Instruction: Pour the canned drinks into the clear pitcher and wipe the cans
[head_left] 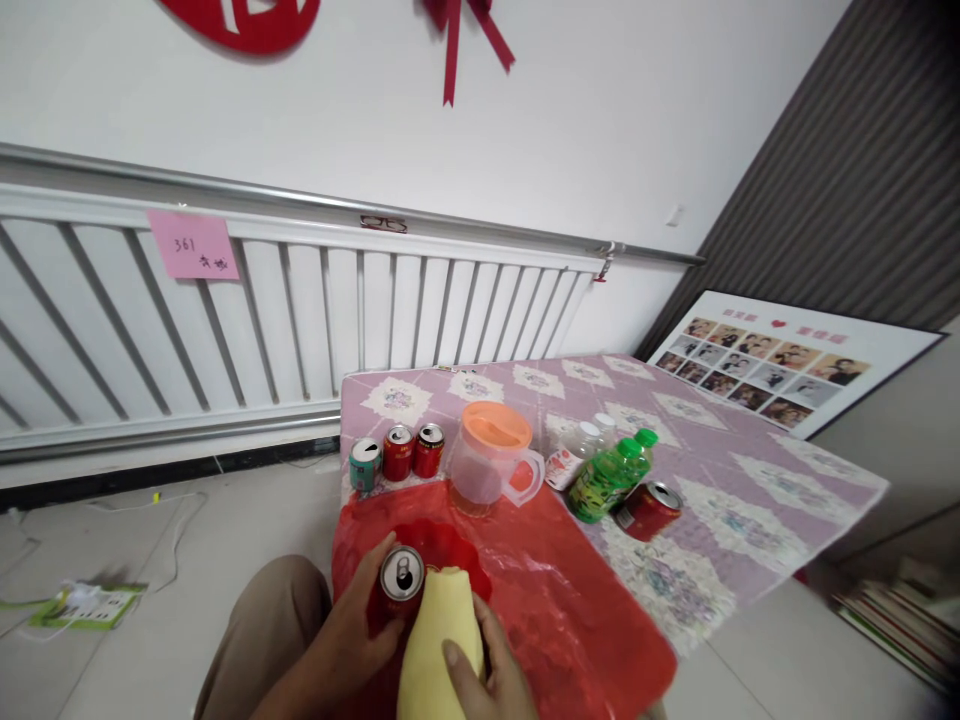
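Note:
My left hand (pixel 367 610) is closed around an opened red drink can (pixel 402 578), its top tilted toward me. Right beside the can, my right hand (pixel 491 660) grips a pale yellow, smooth bottle-shaped thing (pixel 442 640) with a narrower top; its exact kind I cannot make out. The thumb lies across its front and the fingers go round its right side. Beneath both hands is a red scalloped bowl (pixel 450 540), partly hidden, on a red plastic sheet (pixel 562 600). The lower end of the yellow thing is out of frame.
On the table (pixel 720 530) stand a green can (pixel 365 468), two red cans (pixel 414 455) and a lidded plastic jug (pixel 487 465). To the right are green bottles (pixel 604 480), clear bottles (pixel 574 455) and a tipped red can (pixel 651 510). A radiator (pixel 420 310) runs behind.

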